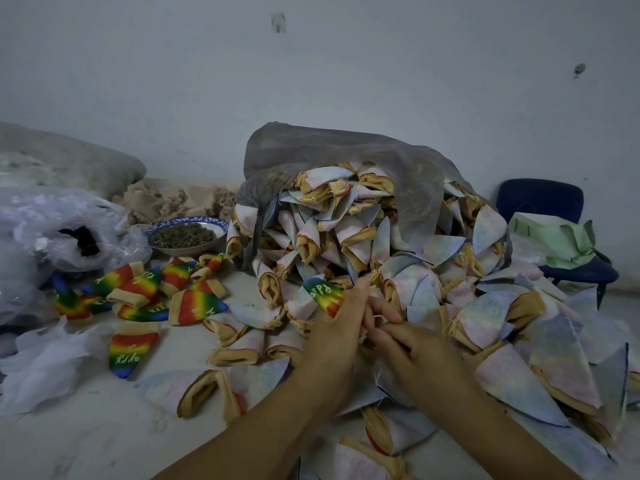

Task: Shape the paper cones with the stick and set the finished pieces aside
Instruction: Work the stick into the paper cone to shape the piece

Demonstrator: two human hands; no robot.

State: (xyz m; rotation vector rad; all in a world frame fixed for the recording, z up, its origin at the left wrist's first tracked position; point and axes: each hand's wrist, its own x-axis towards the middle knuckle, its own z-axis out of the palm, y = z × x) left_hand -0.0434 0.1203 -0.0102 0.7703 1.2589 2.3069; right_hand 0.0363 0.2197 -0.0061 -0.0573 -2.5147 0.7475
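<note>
The left hand (337,329) curls closed round a rainbow cone (323,293) at the foot of the pale cone pile (363,230), while the right hand (414,346) curls against it, its hold impossible to tell.

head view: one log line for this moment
left hand: holds rainbow cone | right hand: fingers against left, grip hidden | stick: not seen | other rainbow cones: lying left of pile

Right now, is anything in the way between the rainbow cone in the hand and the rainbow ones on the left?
Only a few pale cones lie low between the held rainbow cone and the rainbow pile. Lifted over, probably nothing blocks it.
</note>
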